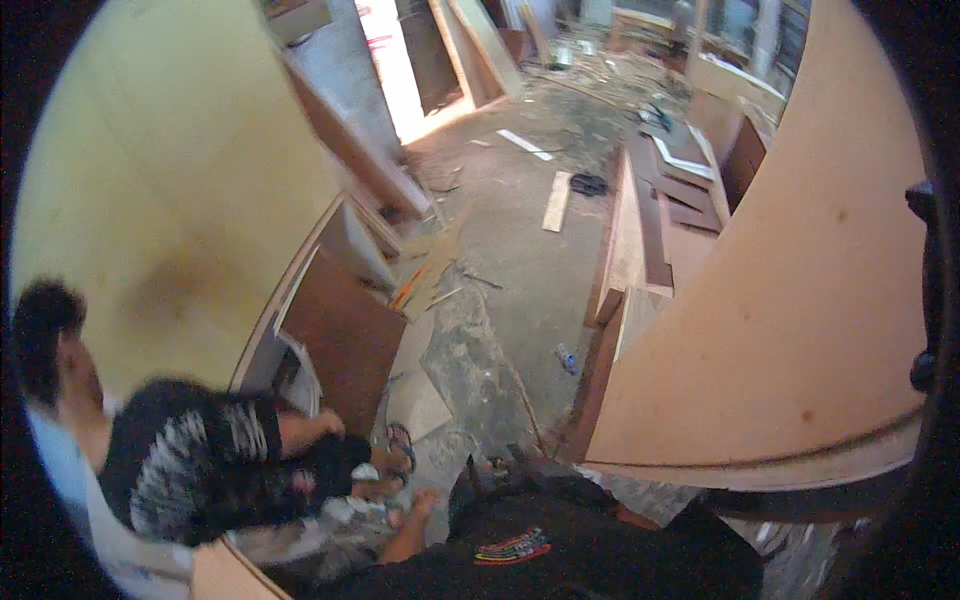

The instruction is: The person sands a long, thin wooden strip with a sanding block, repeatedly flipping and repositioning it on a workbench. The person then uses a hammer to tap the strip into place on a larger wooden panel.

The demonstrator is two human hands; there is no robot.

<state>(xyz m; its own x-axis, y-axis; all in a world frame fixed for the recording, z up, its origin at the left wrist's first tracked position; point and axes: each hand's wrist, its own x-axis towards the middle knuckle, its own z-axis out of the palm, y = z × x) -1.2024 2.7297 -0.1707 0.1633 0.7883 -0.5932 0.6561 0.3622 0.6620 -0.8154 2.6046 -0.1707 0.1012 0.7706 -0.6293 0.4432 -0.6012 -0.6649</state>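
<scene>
Low in the view, my left hand (417, 508) is beside my dark-clothed lap, just right of a seated person's feet. It is small and blurred, so I cannot make out its fingers or anything in them. No held object shows there. A bit of my right forearm (637, 517) shows past my black shirt (600, 550); my right hand is hidden. The seated person (200, 450), in a black printed top, sits at my left with one arm bent over the knees. A dark sandal (401, 447) is on that person's foot.
A large curved plywood panel (790, 330) rises at my right. Wooden cabinet frames (625, 240) lie beyond it. A brown board (340, 330) leans by the yellow wall (180, 200). Wood strips (557, 202), a blue-labelled bottle (566, 358) and scraps litter the concrete floor (500, 260).
</scene>
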